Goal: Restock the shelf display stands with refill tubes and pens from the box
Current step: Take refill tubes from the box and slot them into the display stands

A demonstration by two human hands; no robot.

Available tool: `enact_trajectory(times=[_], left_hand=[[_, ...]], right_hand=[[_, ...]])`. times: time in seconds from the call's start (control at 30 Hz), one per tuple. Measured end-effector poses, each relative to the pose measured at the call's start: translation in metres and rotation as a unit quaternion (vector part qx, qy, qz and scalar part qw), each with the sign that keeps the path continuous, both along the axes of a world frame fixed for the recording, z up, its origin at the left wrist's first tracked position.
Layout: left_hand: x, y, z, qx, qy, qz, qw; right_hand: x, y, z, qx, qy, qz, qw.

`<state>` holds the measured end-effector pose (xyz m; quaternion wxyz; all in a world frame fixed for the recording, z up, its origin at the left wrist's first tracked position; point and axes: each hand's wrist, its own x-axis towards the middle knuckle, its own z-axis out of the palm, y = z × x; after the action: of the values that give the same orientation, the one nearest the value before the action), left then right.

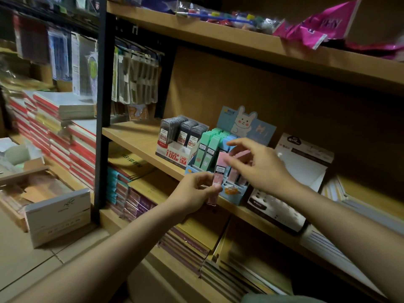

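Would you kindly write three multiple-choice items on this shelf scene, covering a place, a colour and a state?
1. Where does the rabbit stand sit?
A. On the floor
B. On the middle shelf, right of the grey stand
C. On the top shelf

2. What colour is the tube in the left hand?
A. Pink
B. Green
C. Black

3. What is the right hand doing?
A. Hanging idle
B. Resting flat on the shelf
C. Pinching a pink tube over the rabbit stand

Answers: 1 B, both stands share that shelf; 2 A, its body is pink; 3 C, fingers close on it there.
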<state>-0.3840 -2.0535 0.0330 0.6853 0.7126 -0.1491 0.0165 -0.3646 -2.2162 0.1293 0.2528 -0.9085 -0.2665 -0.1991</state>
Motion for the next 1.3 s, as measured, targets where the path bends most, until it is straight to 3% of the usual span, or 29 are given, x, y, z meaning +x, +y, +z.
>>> enact_trajectory(times=[0.1, 0.2, 0.33, 0.5, 0.8, 1.3], left_hand=[[0.000, -0.007, -0.001, 0.009, -0.011, -0.007, 1.000], [0.006, -0.010, -0.005, 0.099, -0.070, 0.063, 0.991], [0.011, -0.001, -0.015, 0.293, -0.247, 0.173, 0.907], [0.016, -0.001, -0.039, 0.500, -0.264, 0.117, 0.816], [0.019, -0.001, -0.049, 0.549, -0.266, 0.112, 0.785], [0.019, -0.002, -0.049, 0.541, -0.276, 0.121, 0.785]], right_hand=[[-0.003, -0.001, -0.005, 0.008, 0.031, -0.001, 0.999], [-0.001, -0.014, 0.006, 0.037, 0.055, -0.017, 0.998], [0.003, -0.045, 0.024, 0.049, 0.001, -0.064, 0.997], [0.006, -0.059, 0.018, 0.070, -0.038, -0.095, 0.992], [0.021, -0.049, 0.002, 0.034, -0.045, -0.104, 0.993], [0.034, -0.041, 0.013, -0.021, -0.029, -0.137, 0.990]])
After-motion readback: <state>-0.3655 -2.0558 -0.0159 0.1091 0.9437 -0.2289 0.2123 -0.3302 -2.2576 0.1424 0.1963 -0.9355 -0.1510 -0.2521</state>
